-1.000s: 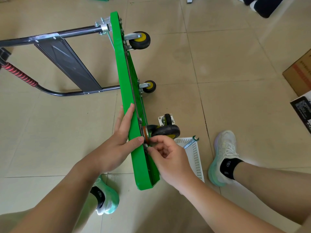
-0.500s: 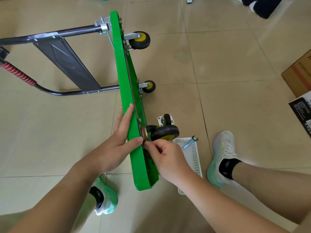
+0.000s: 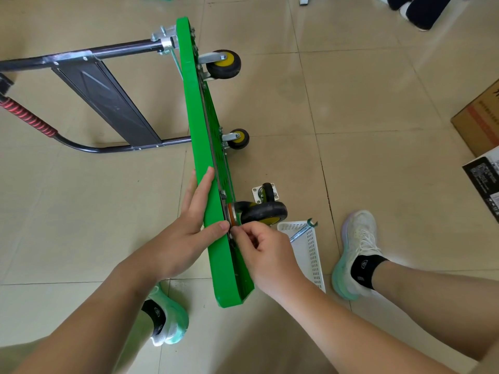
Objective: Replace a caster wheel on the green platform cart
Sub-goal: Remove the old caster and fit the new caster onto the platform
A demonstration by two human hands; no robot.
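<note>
Caster wheel is seated on the underside of the green platform cart, which is tipped on edge on the floor, just beyond the right hand. Versus 1 s ago, its fingers are shifted slightly toward the left thumb. They are pinched together at the mounting plate, likely on a fastener that is hidden, so hand-threading is judged under way. Left hand is kept flat on the deck, fingers straight, unchanged. Wrench, right of those fingers, is left untouched.

Cardboard box beside black carton
</note>
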